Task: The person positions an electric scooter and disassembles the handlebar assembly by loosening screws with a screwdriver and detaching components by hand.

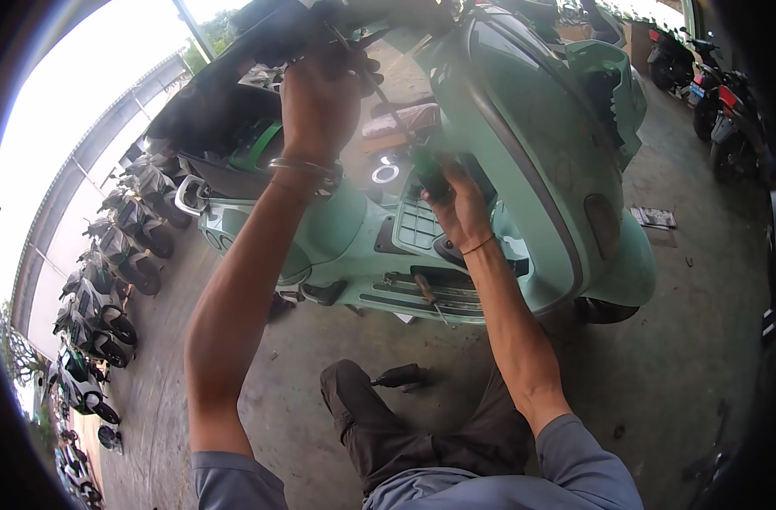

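Right hand [458, 204]: closed around the green handle [430, 172] of an apparent long-shafted screwdriver [394, 112], slanting up and left from the fist. Left hand [324, 106]: raised higher, fingers bent close to the upper shaft; cannot tell a firm hold from a light touch.

Step in hand, by judgement: driver work among the dark parts [269, 38] at the top of the mint-green scooter [524, 127]. Next move: likely to call for alignment of the shaft, steadying from the left and rotation from the right wrist. Cannot see the seating of the tip.

Pose: left arm [231, 314] stretched upward, elbow slightly bent; right forearm [515, 323] angled up and inward, wrist lower than on the left.

Farther out, on the footboard [388, 299]: second screwdriver [424, 287], lying with shaft over the outer edge. On the floor [192, 382] near the knees [347, 374]: black drill-like tool [398, 376], apart from the scooter. Beyond, at left: row of parked scooters [112, 255]. At right, well apart: red-and-black motorcycles [728, 106].
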Motion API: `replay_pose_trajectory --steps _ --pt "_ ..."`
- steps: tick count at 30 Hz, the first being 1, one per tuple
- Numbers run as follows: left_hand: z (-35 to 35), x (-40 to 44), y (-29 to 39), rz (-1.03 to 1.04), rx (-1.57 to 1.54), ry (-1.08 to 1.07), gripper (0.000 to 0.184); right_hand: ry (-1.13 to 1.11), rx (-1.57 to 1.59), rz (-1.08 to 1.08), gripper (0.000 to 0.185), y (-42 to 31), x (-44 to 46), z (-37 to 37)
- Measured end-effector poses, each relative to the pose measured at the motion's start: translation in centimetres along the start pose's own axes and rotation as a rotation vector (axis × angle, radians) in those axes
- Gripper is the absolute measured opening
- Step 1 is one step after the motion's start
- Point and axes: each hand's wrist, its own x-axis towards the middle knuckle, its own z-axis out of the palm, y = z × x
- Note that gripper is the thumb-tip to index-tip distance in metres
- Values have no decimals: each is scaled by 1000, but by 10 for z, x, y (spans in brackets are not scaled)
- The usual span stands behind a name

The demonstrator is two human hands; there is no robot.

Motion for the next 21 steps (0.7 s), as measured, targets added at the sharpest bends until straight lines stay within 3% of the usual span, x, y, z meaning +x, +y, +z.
replay_pose_trajectory --steps 5,8,11,12,13,15,17,21 --pt "4 -3 6 41 88 139 23 -55 186 7 35 -3 -16 4" --pt "7 -6 13 33 255 181 19 60 135 -13 33 -5 -17 1" --pt "15 -4 4 16 278 194 17 -62 141 140 35 0 0 -36" --pt "18 -4 0 143 219 157 16 -314 241 272 37 -1 3 -39" --pt "21 -7 -5 100 55 110 15 -566 340 405 40 -1 5 -41" --pt "23 -10 -5 51 -106 69 14 -441 238 385 44 -6 -10 -14" --pt "18 -10 0 -77 -63 16 24 358 285 220 40 -22 -27 53" --pt "16 -12 5 -128 6 120 20 336 281 214 38 -8 -17 31"
